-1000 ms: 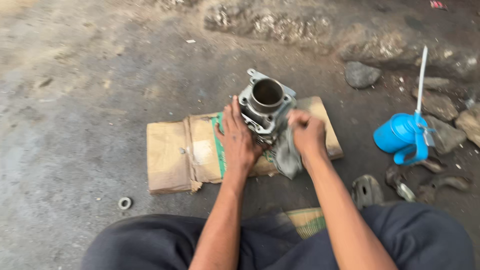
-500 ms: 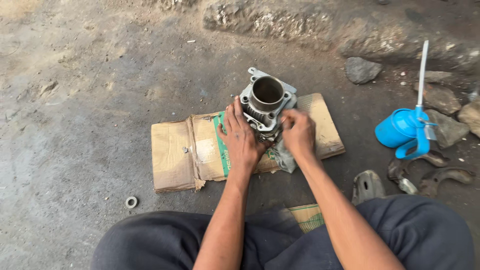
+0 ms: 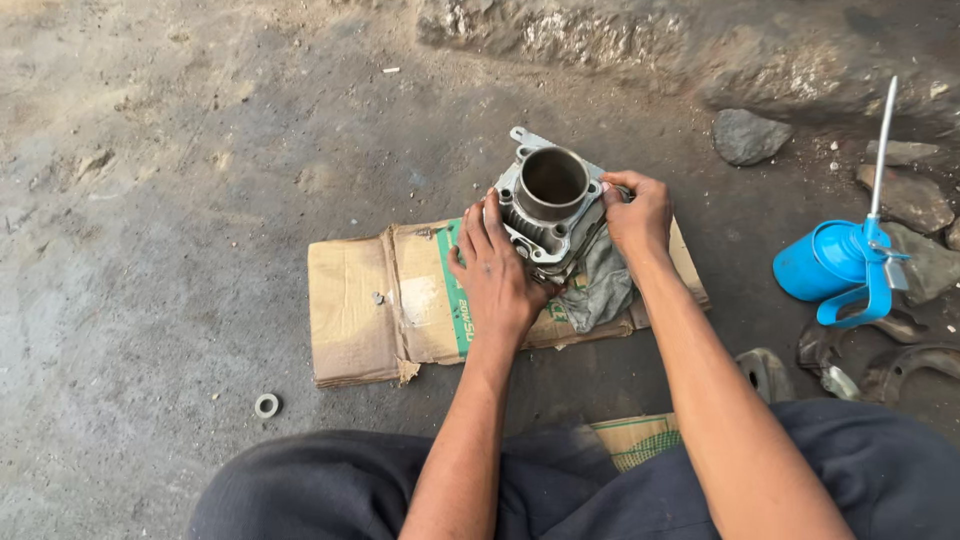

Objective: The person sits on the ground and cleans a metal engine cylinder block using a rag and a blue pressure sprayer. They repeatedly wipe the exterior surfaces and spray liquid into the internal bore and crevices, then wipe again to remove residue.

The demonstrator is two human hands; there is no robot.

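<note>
Left fingers: we see our left hand [image 3: 497,272] spread flat, fingers straight and slightly fanned, pressed against the near-left side of the metal engine cylinder [image 3: 548,205]; it braces the part and does not close around it.
Right fingers: our right hand [image 3: 636,213] is curled over the cylinder's right edge, thumb and fingertips at the top rim, with the grey rag [image 3: 603,284] hanging below the palm; we cannot tell whether the fingers pinch the rag or only the metal.
Cylinder: it stands upright between both hands, its open bore facing up, finned body below.
Under it: a flattened cardboard box [image 3: 365,305] on the ground, with the cylinder on its right half.
Farther out: a blue oil can [image 3: 835,262] with a long spout lies well to the right, near stones and dark metal parts; a small washer [image 3: 266,405] lies on the concrete ground [image 3: 150,200] near our left knee.
</note>
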